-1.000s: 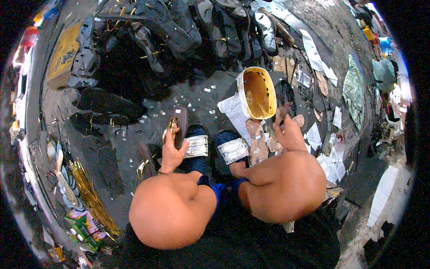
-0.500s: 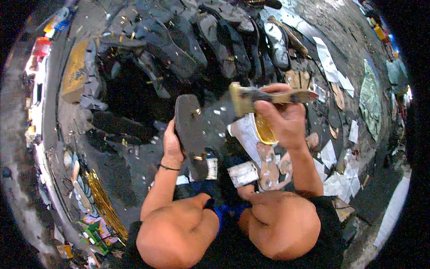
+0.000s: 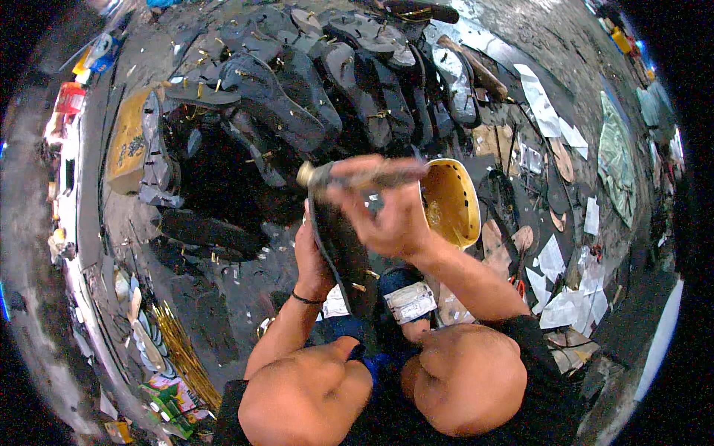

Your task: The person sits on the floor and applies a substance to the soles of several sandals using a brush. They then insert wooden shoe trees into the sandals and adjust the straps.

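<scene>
My left hand (image 3: 311,260) grips a dark sandal sole (image 3: 348,260) by its left side. The sole stands tilted on edge, and a small yellowish peg sticks out near its lower end. Closed around a flat brush (image 3: 318,175) is my right hand (image 3: 394,223). The brush is smeared by motion, its pale tip at the sole's upper end; whether they touch I cannot tell. Just right of that hand sits a yellow tub (image 3: 470,212) with amber residue inside.
Several dark soles with pegs (image 3: 271,97) lie piled ahead. A yellow block (image 3: 125,149) stands at the left. Paper scraps (image 3: 569,305) and tan sole-shaped pieces (image 3: 494,245) litter the right side. Golden rods (image 3: 182,346) lie at lower left.
My right hand has swung left with the brush, from above the tub to the sole's upper end, uncovering the tub. My left hand has shifted slightly right and turned the sole more on edge.
</scene>
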